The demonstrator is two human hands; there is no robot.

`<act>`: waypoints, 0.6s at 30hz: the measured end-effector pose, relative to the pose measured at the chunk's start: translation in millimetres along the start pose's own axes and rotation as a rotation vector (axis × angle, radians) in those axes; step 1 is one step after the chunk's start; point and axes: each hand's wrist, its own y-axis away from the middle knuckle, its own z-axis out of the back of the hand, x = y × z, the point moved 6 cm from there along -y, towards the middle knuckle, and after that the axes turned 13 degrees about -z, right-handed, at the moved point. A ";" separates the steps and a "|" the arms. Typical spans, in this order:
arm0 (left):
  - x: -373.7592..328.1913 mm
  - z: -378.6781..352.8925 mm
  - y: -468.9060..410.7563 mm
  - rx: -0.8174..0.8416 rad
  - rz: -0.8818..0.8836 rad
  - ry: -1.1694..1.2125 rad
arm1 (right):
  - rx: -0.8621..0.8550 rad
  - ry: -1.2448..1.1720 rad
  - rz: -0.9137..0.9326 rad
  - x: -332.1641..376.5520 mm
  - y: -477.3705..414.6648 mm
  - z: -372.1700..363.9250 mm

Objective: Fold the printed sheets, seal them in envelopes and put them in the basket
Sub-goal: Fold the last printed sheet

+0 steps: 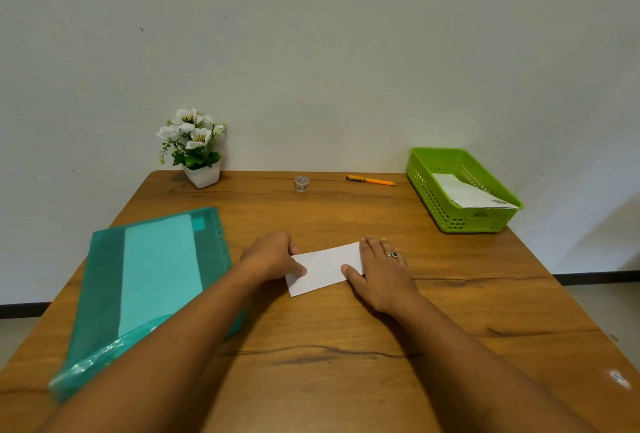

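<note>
A folded white sheet [325,268] lies flat on the wooden table [346,346], in the middle. My left hand [272,256] holds its left end, fingers curled over the far edge and thumb on top. My right hand [381,271] lies flat on its right end with straight fingers, thumb on the paper. A green plastic basket [446,207] stands at the back right with a white envelope [467,193] inside it.
A teal plastic folder [145,287] with a pale sheet in it lies at the left, partly under my left forearm. At the back stand a pot of white flowers [194,148], a small tape roll [301,184] and an orange pen [370,179].
</note>
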 end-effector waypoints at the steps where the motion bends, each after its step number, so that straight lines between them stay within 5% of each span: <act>1: 0.8 0.7 1.0 -0.028 -0.008 0.043 | 0.004 -0.013 -0.002 0.0 0.2 1.3; 8: -11.9 22.3 22.0 -0.311 -0.243 0.369 | -0.185 -0.161 0.144 23.6 16.6 49.2; 14: -38.6 58.4 42.1 -0.491 -0.551 0.441 | -0.139 -0.840 0.343 63.7 33.2 90.6; 18: -41.6 75.3 47.6 -0.574 -0.592 0.531 | -0.151 -1.045 0.360 72.4 36.3 106.0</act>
